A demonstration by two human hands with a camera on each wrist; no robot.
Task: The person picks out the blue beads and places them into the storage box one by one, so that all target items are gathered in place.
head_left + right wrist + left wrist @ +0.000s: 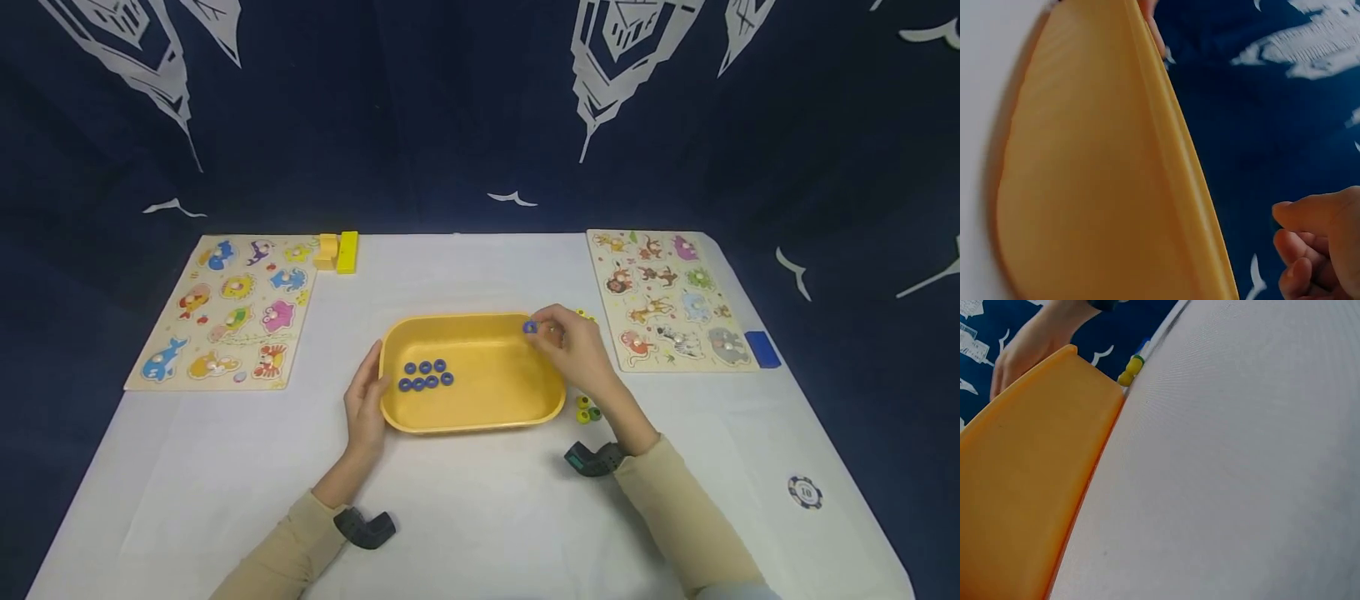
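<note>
A yellow tray (487, 408) sits mid-table in the head view, with several small blue rings (418, 384) laid in two rows in its left half. At its left end my left hand (366, 408) holds the side, fingers along the outside and thumb at the rim. My right hand (576, 348) is over the tray's right end, pinching one blue ring (530, 327) between thumb and fingertips. The right wrist view shows the curled fingers (1297, 250) of that hand beside the tray wall (1097, 156); the ring is hardly visible there.
Small yellow and green rings (583, 415) lie right of the tray, with more yellow ones (583, 314) behind the right hand. Animal puzzle boards stand left (225, 317) and right (667, 300). Yellow blocks (347, 252), a blue block (762, 349) and a poker chip (805, 492) lie farther out.
</note>
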